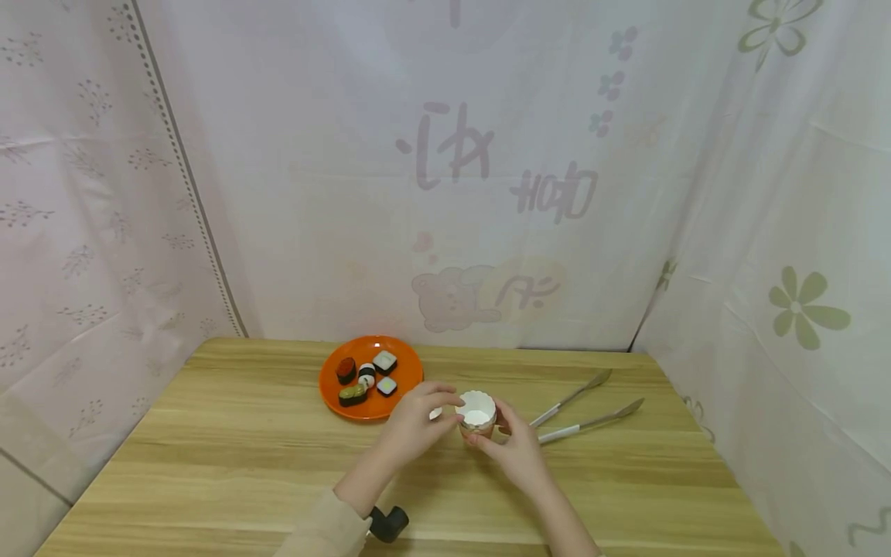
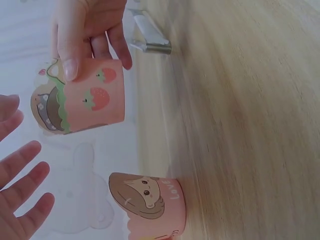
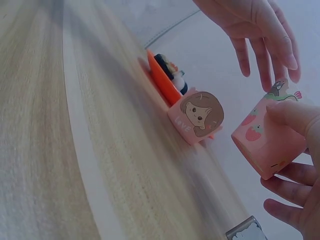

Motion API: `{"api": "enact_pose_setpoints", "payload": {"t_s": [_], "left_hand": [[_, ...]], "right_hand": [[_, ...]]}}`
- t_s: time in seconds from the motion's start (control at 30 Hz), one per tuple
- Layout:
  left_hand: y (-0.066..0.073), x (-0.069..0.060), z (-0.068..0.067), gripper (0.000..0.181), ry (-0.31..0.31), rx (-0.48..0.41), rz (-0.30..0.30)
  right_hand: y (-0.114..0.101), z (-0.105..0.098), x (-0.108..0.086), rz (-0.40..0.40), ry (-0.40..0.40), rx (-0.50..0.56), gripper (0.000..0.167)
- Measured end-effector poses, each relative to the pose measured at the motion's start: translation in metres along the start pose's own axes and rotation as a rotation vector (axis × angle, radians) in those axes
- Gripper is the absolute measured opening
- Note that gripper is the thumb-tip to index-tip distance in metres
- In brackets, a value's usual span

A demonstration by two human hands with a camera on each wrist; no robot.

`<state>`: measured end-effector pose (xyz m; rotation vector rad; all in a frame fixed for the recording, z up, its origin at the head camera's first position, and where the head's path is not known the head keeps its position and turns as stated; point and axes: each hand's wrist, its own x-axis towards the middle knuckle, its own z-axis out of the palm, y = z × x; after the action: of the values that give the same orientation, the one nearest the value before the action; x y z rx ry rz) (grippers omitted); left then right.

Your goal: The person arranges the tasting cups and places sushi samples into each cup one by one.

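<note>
My right hand point(image 1: 518, 449) grips a pink paper baking cup point(image 1: 477, 435) with strawberries printed on it and a scalloped rim. The cup is lifted off the table, its white inside facing up. To its left, my left hand point(image 1: 416, 418) hovers with fingers spread; in the left wrist view those fingers point(image 2: 25, 175) stand apart from the cup. A second pink cup point(image 3: 196, 117), printed with a girl's head and "LOVE", stands on the table, mostly hidden behind the left hand in the head view.
An orange plate point(image 1: 334, 406) with several sushi pieces point(image 1: 366, 375) is at the back left. Tongs point(image 1: 560, 433) with white handles lie behind the right hand. Patterned curtains point(image 1: 452, 232) border the wooden table point(image 1: 230, 449). A black device point(image 1: 388, 524) is by the left wrist.
</note>
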<state>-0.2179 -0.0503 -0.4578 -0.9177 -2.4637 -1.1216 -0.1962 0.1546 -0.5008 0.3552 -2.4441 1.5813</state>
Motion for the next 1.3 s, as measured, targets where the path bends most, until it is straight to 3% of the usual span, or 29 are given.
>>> {"api": "enact_pose_setpoints", "payload": {"t_s": [0.13, 0.5, 1.3], "left_hand": [[0.004, 0.000, 0.000, 0.019, -0.013, -0.027, -0.001], [0.009, -0.002, 0.003, 0.021, -0.062, 0.032, -0.009], [0.011, -0.002, 0.011, 0.008, -0.051, 0.075, 0.002]], "right_hand": [[-0.002, 0.001, 0.000, 0.001, 0.006, -0.010, 0.065], [-0.001, 0.002, -0.001, 0.019, 0.011, -0.015, 0.069], [-0.003, 0.007, -0.001, 0.011, 0.020, -0.009, 0.067]]}}
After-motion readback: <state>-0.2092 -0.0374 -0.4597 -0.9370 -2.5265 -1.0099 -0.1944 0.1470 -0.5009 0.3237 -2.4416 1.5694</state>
